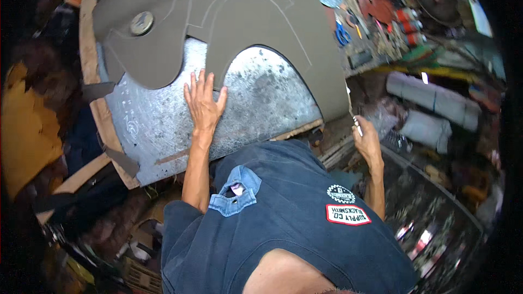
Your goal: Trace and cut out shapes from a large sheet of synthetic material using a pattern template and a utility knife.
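A large brown-grey sheet (pixel 256 22) lies over a worn metal plate (pixel 267 95), with pale curved outlines drawn on it and rounded pieces cut out of its near edge. My left hand (pixel 204 106) rests flat with fingers spread, its fingertips beside a narrow tongue of the sheet. Off the plate's right corner, my right hand (pixel 368 142) is closed around the handle of a slim knife (pixel 357 125), its thin blade pointing up and away beside the sheet's right edge. A small round tin (pixel 142 23) sits on the sheet at the far left.
Wooden edging (pixel 102 117) borders the plate on the left. At the far right, a cluttered bench holds blue-handled scissors (pixel 342 35) and several red-banded containers (pixel 408 27). White rolls (pixel 433 95) lie below it. A yellow sheet (pixel 30 130) hangs at the left.
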A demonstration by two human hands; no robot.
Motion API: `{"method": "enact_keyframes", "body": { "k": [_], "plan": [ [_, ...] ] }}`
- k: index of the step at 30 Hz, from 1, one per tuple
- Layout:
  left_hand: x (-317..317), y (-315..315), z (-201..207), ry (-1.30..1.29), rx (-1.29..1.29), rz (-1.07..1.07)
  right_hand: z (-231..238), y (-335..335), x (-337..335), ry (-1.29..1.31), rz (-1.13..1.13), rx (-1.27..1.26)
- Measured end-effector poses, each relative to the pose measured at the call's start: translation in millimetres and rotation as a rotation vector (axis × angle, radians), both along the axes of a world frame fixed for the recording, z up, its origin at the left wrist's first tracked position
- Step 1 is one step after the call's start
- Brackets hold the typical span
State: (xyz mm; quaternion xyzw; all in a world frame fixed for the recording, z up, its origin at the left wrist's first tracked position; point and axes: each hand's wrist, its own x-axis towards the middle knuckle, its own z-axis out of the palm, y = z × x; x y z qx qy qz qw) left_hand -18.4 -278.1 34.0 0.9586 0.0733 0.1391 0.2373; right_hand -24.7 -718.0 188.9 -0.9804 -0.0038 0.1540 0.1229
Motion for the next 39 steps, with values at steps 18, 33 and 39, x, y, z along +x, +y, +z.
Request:
{"method": "enact_keyframes", "body": {
  "k": [18,33,39],
  "plan": [
    [139,-1,-16,0.061,-0.003,0.366,-83,292,372,-0.001,1.377,0.452],
    [134,4,-17,-0.003,-0.196,0.424,-110,400,344,0.098,1.950,0.352],
    [134,1,-15,0.060,-0.100,0.419,-98,401,350,0.159,1.929,0.185]
  ]
}}
